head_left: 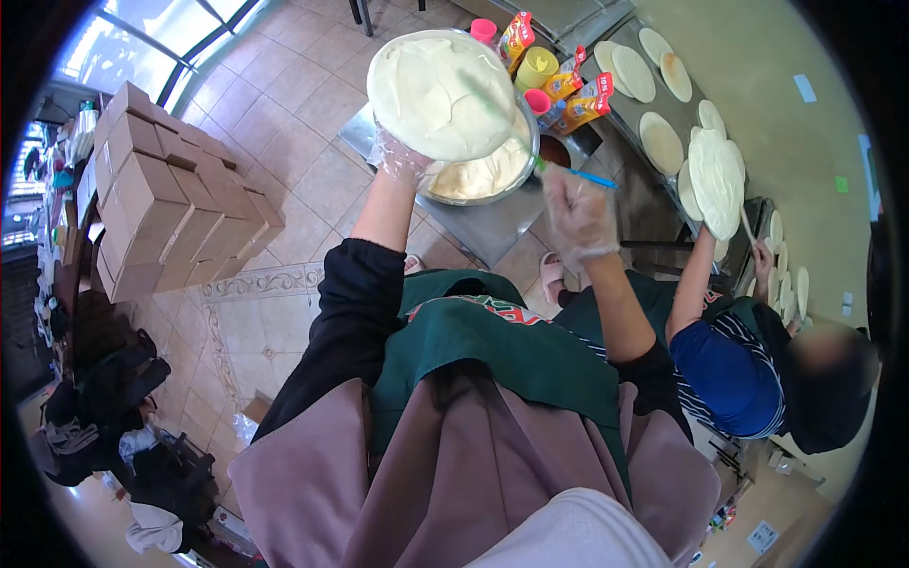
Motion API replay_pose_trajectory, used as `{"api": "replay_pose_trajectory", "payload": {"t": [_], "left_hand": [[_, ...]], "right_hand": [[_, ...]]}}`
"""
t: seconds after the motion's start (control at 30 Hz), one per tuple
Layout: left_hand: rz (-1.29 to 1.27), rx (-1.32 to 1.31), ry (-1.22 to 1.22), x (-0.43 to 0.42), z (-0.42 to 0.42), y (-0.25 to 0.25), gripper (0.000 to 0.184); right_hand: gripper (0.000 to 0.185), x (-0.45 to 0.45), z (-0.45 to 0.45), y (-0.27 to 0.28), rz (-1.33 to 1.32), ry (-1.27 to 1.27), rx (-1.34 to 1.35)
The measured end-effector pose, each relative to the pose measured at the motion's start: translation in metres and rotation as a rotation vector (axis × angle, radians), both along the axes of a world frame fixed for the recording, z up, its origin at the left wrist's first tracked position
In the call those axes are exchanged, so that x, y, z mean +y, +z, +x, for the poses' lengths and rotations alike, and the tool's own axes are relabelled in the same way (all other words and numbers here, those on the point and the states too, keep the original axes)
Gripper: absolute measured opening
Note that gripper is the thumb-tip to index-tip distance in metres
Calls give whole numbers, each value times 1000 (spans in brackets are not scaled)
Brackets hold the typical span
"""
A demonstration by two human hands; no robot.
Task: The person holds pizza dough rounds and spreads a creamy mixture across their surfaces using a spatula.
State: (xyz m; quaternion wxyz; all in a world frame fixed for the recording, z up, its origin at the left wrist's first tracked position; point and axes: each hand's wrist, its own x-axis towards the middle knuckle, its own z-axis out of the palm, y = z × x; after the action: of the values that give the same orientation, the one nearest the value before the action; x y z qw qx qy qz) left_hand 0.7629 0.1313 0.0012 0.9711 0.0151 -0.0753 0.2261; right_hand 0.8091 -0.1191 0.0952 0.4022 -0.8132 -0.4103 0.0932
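My left hand [401,157], in a clear plastic glove, holds up a round flat cake layer [431,90] covered with pale cream; its fingers are mostly hidden beneath. My right hand [579,216], also gloved, is closed round a spatula [600,179] whose blue handle end sticks out past the fist. The spatula's green blade is blurred by motion over the cream on the layer. Just below the layer, a large bowl [532,156] of the same pale cream stands on a metal table [502,232], partly hidden by the layer.
Orange-and-white pouches [587,102], a yellow cup [537,68] and pink cups [483,30] stand behind the bowl. More round layers [660,142] lie on the counter at right. A co-worker [724,369] there holds another creamed layer [717,180]. Stacked cardboard boxes [156,204] stand left.
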Motion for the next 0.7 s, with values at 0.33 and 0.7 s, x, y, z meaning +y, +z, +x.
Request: {"api": "replay_pose_trajectory", "payload": {"t": [0.33, 0.7], "left_hand": [[240, 347, 112, -14, 6, 18, 53], [19, -133, -130, 13, -6, -4, 57]], "right_hand": [[17, 0, -9, -18, -74, 52, -49], [24, -18, 16, -32, 3, -44, 111]]}}
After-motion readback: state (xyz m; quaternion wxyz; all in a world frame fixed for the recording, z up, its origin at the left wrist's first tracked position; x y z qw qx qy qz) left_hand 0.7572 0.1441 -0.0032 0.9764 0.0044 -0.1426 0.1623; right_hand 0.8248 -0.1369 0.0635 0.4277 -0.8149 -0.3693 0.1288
